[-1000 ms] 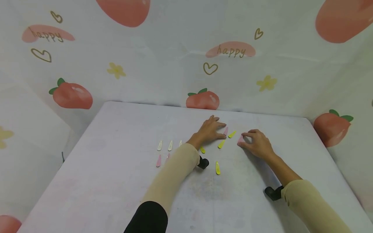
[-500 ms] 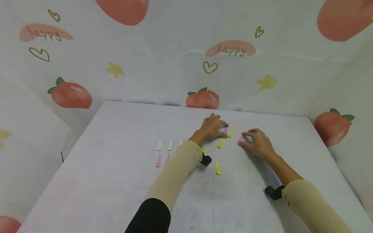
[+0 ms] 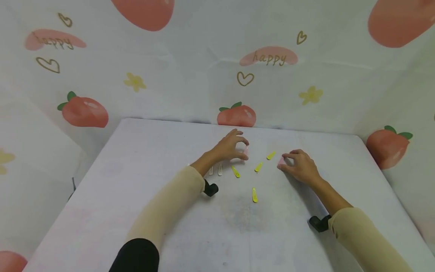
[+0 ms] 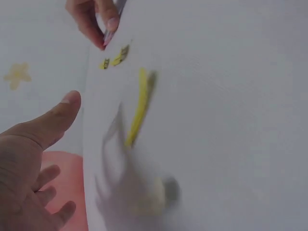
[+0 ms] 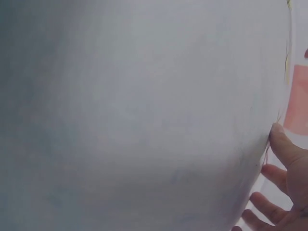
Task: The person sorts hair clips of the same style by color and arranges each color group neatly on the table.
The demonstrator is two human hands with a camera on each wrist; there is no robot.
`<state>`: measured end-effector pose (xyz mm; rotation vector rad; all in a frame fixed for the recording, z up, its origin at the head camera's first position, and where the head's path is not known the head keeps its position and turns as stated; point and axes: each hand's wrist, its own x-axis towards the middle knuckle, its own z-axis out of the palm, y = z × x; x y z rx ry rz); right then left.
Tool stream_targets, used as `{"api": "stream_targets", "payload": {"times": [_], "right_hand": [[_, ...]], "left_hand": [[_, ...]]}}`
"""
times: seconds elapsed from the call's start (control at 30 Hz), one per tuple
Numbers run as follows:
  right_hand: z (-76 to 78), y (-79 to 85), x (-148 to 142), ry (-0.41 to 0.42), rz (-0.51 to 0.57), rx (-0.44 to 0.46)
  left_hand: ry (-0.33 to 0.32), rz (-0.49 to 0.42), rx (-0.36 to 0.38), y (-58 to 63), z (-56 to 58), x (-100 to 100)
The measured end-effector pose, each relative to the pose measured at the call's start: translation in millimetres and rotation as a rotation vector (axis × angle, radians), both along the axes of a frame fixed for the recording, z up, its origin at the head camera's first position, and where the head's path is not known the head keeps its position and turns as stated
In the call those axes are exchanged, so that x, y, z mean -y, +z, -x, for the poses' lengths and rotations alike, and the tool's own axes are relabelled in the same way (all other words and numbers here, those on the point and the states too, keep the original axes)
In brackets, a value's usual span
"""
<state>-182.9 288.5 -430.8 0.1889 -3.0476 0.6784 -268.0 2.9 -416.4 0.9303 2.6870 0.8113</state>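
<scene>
Pink hair clips (image 3: 246, 151): left hand (image 3: 228, 147) pinches one, right hand (image 3: 302, 166) another.

A white bench (image 3: 289, 234) carries four yellow hair clips (image 3: 255, 195), spread apart. Pale clips (image 3: 220, 169) lie to their left.

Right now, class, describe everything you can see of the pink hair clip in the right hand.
The pink hair clip is partly hidden; what shows looks narrower at its upper end. The right hand pinches it between thumb and finger, to the right of the yellow hair clips. Its material and any contact with the tabletop are unclear.
</scene>
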Motion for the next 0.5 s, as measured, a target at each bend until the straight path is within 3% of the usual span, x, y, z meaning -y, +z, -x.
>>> {"api": "stream_targets", "payload": {"times": [0.13,0.3,0.5], "right_hand": [[-2.1,0.7,0.7,-0.004,-0.006,0.005],[-3.3,2.3,1.2,-0.009,-0.012,0.007],[-1.3,1.0,2.5,-0.001,-0.008,-0.004]], "left_hand": [[-0.002,0.021,-0.034,0.7,-17.7,29.3],[-0.010,-0.024,-0.057,0.3,-45.8,64.4],[-0.018,-0.034,-0.094,-6.8,-73.4,96.7]]}}
